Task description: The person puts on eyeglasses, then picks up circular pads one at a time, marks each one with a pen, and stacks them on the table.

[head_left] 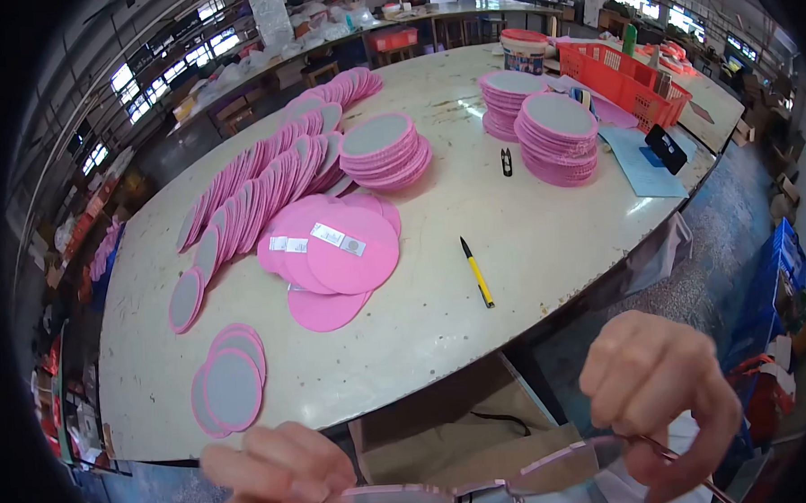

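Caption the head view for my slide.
Left hand and right hand hold thin-framed eyeglasses before a pale table with pink-edged grey discs.

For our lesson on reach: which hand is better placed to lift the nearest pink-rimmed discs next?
Probably the left hand: it is nearer the pink-rimmed discs than the right hand, though both hold the glasses, so it would need freeing first.

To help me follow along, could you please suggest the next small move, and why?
Perhaps lift and put on the thin-framed, clear-lensed eyeglasses, since the bare left hand and bare right hand hold their opposite sides.
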A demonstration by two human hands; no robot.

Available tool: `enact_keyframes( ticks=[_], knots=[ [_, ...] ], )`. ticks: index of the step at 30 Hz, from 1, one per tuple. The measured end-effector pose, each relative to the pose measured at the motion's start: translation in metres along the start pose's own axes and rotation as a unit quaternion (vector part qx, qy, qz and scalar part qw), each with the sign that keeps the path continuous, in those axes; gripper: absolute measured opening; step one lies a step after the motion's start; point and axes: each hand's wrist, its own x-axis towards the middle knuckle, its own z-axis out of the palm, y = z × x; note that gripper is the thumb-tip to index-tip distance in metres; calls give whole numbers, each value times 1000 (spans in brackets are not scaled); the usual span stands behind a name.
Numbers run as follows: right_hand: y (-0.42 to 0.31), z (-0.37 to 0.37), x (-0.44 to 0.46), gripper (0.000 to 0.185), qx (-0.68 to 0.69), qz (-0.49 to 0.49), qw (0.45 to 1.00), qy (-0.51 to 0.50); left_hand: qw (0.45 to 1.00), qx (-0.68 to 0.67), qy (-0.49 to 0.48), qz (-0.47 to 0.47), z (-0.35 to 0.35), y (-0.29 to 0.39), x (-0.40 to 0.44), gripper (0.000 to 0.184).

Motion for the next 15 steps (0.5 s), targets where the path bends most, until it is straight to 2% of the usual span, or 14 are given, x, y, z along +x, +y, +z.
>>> enact_keyframes(
  ticks=[3, 6, 8, 10, 12, 15],
  knots=[
    [-3, 2, 2, 14, 8, 21, 999, 23, 994, -30, -79, -62, -20, 30, 9, 9],
    [-7, 5, 3, 14, 39, 42, 998, 40, 981, -48, -141, -126, -38, 57, 14, 14],
    [-10, 7, 2, 15, 48, 58, 996, 44, 975, -58, -151, -151, -35, 53, 12, 17],
    [-11, 9, 2, 15, 45, 74, 995, 48, 986, -105, -78, 103, -22, 22, 8, 14],
    [-13, 10, 2, 16, 41, 82, 994, 53, 925, -136, -6, 354, -15, 2, 4, 13],
    [-16, 12, 3, 17, 43, 86, 993, 63, 912, -144, 24, 385, -18, 7, -2, 17]
  ],
)
